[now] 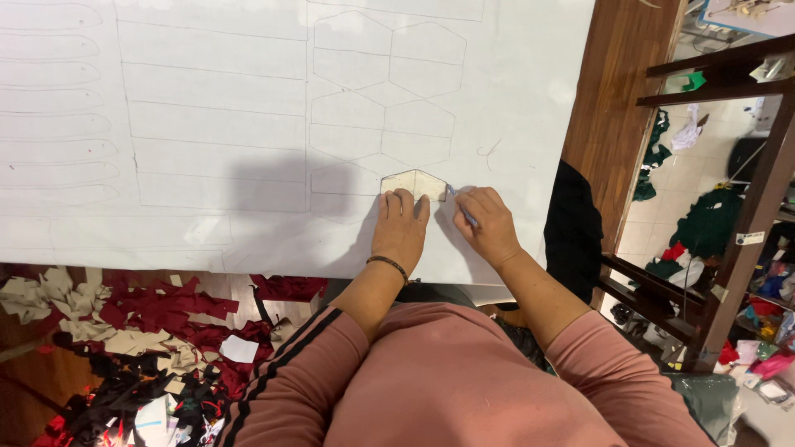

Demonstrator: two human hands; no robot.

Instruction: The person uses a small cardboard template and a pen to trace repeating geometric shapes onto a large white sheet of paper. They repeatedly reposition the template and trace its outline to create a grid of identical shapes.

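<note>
White fabric (248,124), drawn over with pencilled outlines of hexagons, long rectangles and rounded strips, covers a wooden table (617,99) almost to its right edge, where a band of bare brown wood shows. Near the sheet's front edge, toward its right side, a cream hexagonal template (414,182) lies flat on the cloth, at the bottom of the column of traced hexagons. The person's left hand (400,228) rests palm down with fingers together and extended, the fingertips pressing on the template's lower edge; a dark beaded bracelet (388,265) circles that wrist. The right hand (487,223) sits just beside it, fingers curled and closed around a small blue marking pen (462,209), whose tip meets the template's right corner. Both arms wear pink sleeves (464,381), the left one striped in black down its side. A black cloth (573,228) hangs over the table's front right corner. Below the table's front edge on the left, red, black and beige fabric scraps (141,331) lie heaped on the floor. Beyond the right edge stands a dark wooden rack (729,215), with green and other coloured cloth pieces scattered over the pale tiled floor around it.
</note>
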